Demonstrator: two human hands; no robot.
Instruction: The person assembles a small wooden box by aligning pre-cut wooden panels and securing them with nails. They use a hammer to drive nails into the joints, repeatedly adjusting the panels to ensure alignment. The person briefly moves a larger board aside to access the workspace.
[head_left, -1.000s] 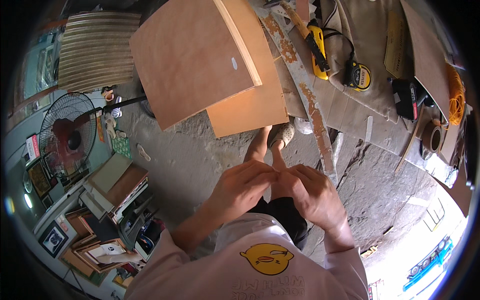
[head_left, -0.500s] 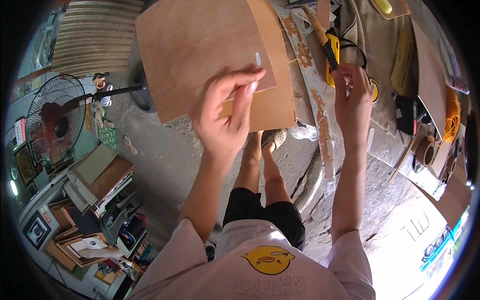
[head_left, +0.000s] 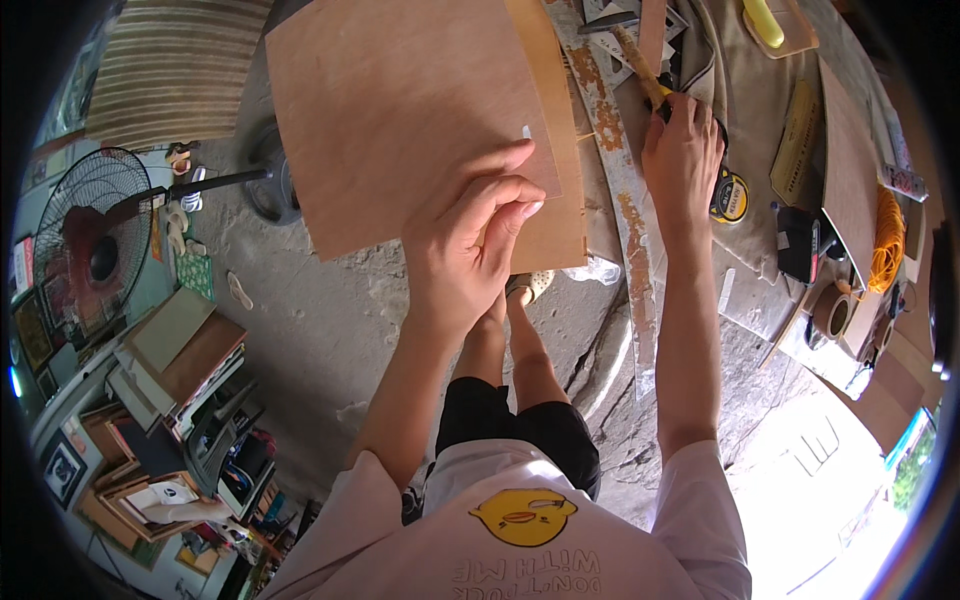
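Observation:
My left hand (head_left: 465,245) hovers over the lower right part of a thin brown plywood sheet (head_left: 400,110), its thumb and index finger pinched together. Whatever lies between those fingertips is too small or hidden to make out. On the cloth-covered surface to the right, my right hand (head_left: 685,160) is closed over the grip end of a hammer (head_left: 638,60); the wooden handle and dark head stick out beyond my fingers, and the grip is hidden. A yellow and black tape measure (head_left: 732,198) lies beside that hand. Under the brown sheet sits a lighter wooden board (head_left: 555,225).
A long rusty metal strip (head_left: 632,215) runs between my hands. Farther right are a black box-shaped thing (head_left: 797,245), an orange cord coil (head_left: 888,240) and a tape roll (head_left: 832,310). At left stand a floor fan (head_left: 100,250) and stacked boards and frames (head_left: 185,350).
My right hand has come down onto the hammer's grip, closing over it. My left hand has moved slightly right and lower, still pinched. The whole view has shifted a little.

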